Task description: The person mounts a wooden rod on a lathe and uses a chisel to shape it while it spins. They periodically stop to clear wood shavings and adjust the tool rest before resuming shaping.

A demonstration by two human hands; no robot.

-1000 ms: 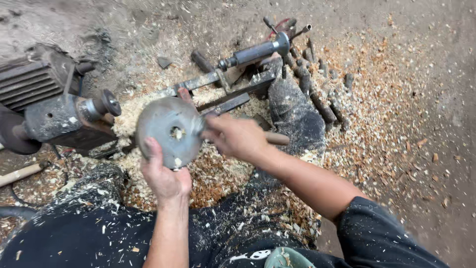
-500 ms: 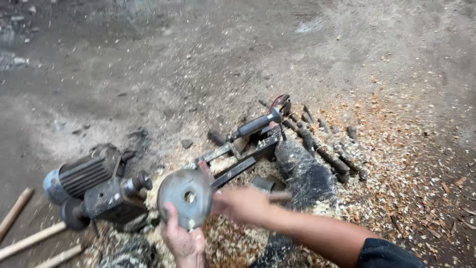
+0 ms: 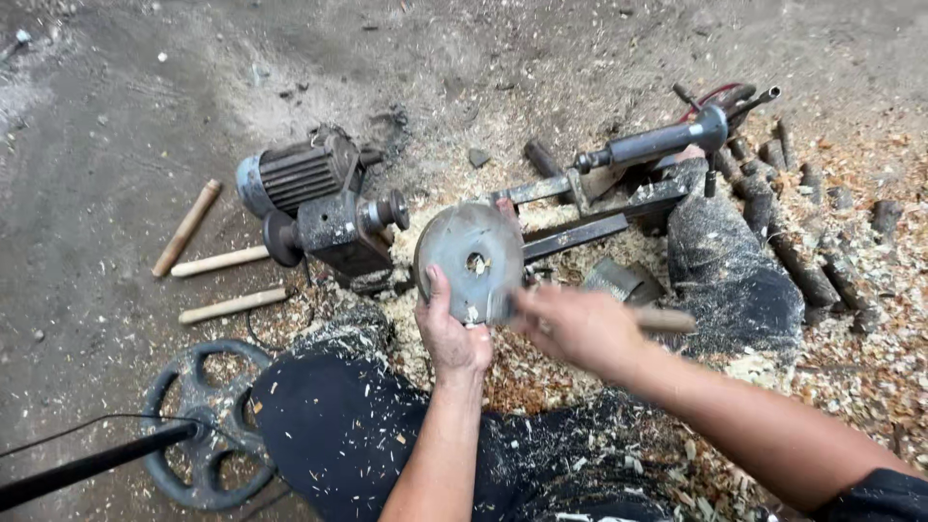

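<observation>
- Left hand: grip closed on the lower rim of a round grey metal disc, thumb laid across its face. The disc is held upright off the ground, just in front of the lathe frame, its centre hole facing the camera.
- Right hand: motion-blurred, grip wrapped around a wooden handle that sticks out to the right; the tool's working end is hidden behind the hand and the disc edge.
- Change over the last second: the disc has stayed in the left hand at much the same height; the right hand was on the disc's right edge and is now slightly back from it, mid-swing by the blur. The view has widened and shifted. Judgement: work on the disc is under way, not finished.
- Electric motor: grey, ribbed, on the ground to the left, with a headstock spindle pointing toward the disc.
- Lathe frame: metal bars with a dark tailstock tube.
- Three wooden rods left of the motor.
- Dark spoked wheel by the knee.
- Wood shavings over the ground.
</observation>
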